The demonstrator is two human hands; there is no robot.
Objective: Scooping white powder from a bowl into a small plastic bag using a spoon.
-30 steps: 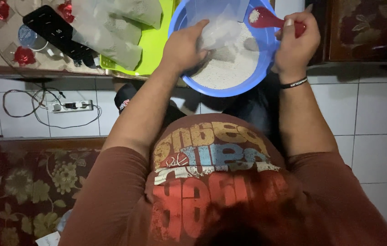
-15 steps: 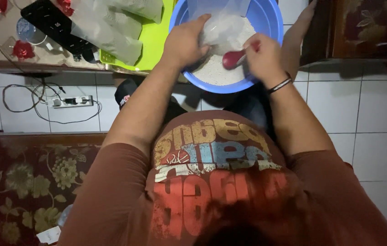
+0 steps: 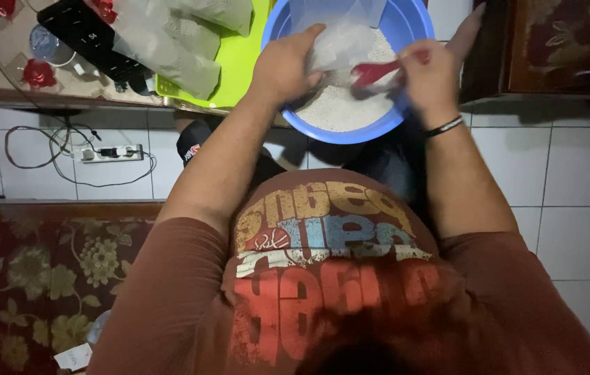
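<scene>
Head view | left hand (image 3: 282, 68) gripping clear plastic bag (image 3: 342, 43) at 12 o'clock | right hand (image 3: 428, 75) clutching red plastic scoop (image 3: 376, 71) | round blue plastic basin (image 3: 406, 118) holding white grains, bag partly filled

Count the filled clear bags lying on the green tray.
3, overlapping on the green tray: one at its top edge, one in the middle, one lowest. More may be hidden.

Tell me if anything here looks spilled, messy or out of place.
No spill shows: the white grains stay inside the blue basin. The left hand holds a clear bag over it, the right hand a red scoop. Only a loose cable tangles around the power strip on the floor.
</scene>
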